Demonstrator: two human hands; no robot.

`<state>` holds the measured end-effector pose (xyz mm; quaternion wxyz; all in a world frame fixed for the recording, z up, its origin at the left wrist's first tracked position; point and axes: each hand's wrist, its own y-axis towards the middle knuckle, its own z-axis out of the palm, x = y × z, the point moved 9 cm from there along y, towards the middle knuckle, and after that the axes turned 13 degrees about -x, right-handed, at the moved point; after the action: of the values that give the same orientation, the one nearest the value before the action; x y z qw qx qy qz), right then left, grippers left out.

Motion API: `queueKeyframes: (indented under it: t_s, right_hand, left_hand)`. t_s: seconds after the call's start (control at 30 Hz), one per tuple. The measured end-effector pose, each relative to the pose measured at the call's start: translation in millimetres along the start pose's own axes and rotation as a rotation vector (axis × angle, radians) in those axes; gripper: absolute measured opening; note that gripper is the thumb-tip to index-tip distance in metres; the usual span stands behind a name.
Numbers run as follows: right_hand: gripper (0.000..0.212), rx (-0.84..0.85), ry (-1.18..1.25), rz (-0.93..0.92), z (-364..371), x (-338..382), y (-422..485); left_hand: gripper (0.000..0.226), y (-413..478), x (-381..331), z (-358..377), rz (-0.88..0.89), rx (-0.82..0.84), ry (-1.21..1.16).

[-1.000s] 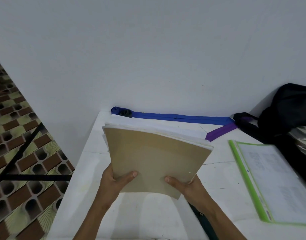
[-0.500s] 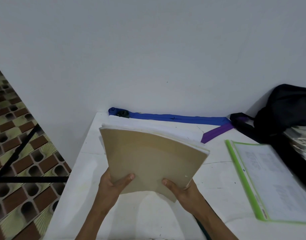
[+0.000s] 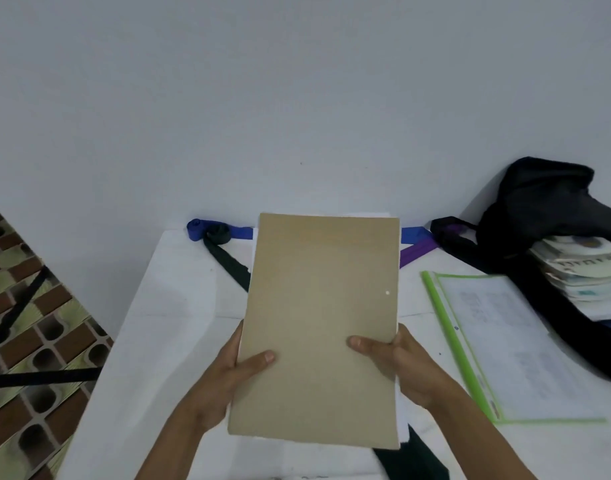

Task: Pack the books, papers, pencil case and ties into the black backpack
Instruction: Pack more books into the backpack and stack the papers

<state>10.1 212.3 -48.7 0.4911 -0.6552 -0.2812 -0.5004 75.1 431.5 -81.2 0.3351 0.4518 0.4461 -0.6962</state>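
You are holding a brown-covered book (image 3: 325,323) in front of you above the white counter (image 3: 165,306), cover towards you and its long side running away from you, with white pages showing along its top and right edges. Your left hand (image 3: 228,375) grips the book's left edge low down, thumb laid across the cover; the fingers are behind the book, out of sight. Your right hand (image 3: 415,368) grips the right edge at about the same height, thumb pressed on the cover, fingers curled round the back. At the back of the counter, against the wall (image 3: 297,98), a blue tie (image 3: 210,230) lies stretched along the edge, its rolled end at the left, and passes behind the book. A black tie (image 3: 228,261) starts beside that rolled end and runs diagonally under the book; dark cloth shows again below the book's near right corner, though you cannot tell whether it is the same tie. A purple tie (image 3: 416,252) sticks out just right of the book, touching the blue one. The black backpack (image 3: 546,202) sits at the far right against the wall, its mouth open towards you with a stack of books (image 3: 581,268) inside. A clear folder (image 3: 505,341) with a green edge, holding printed papers, lies flat between the held book and the backpack. Patterned floor (image 3: 27,323) shows on the left.
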Motion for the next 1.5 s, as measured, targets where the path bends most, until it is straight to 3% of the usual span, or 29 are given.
queueKeyframes:
  t_s: [0.17,0.33,0.43,0.77,0.83,0.93,0.97,1.03,1.1,1.3,1.43,1.5]
  right_hand:
    - [0.038,-0.143,0.069,0.1,-64,-20,-7]
    - [0.042,-0.176,0.155,0.172,-132,-46,-31]
    - [0.045,-0.198,0.164,0.156,-180,-52,-41]
    - [0.036,-0.31,0.13,0.034,-363,-37,-71]
    - [0.038,-0.327,0.143,0.027,-400,-31,-74]
    - [0.043,-0.348,0.135,0.002,-447,-25,-75]
    - [0.042,-0.363,0.138,-0.002,-461,-24,-74]
    - [0.043,-0.39,0.143,-0.005,-480,-27,-72]
    - [0.044,-0.403,0.155,0.003,-489,-32,-70]
    - [0.038,-0.385,0.222,0.044,-494,-47,-66]
    - [0.038,-0.36,0.259,0.078,-490,-52,-58]
    - [0.038,-0.355,0.254,0.087,-487,-54,-55]
  left_hand:
    - [0.047,5,19,58,-0.045,-0.057,-0.061]
    - [0.045,9,45,123,-0.07,-0.077,-0.036]
    - [0.056,8,58,170,-0.115,-0.044,0.005]
    - [0.031,4,89,343,-0.084,0.085,-0.007]
    - [0.033,15,95,356,0.082,-0.035,0.149]
    - [0.026,26,105,381,0.485,-0.136,0.749]
    - [0.042,28,115,398,0.603,-0.089,0.974]
    - [0.082,33,147,421,0.636,0.038,1.265]
    - [0.098,37,162,426,0.58,0.1,1.373]
    - [0.08,40,159,398,0.653,0.21,1.469]
    - [0.078,35,145,374,0.697,0.226,1.438]
    - [0.065,32,142,365,0.71,0.224,1.38]
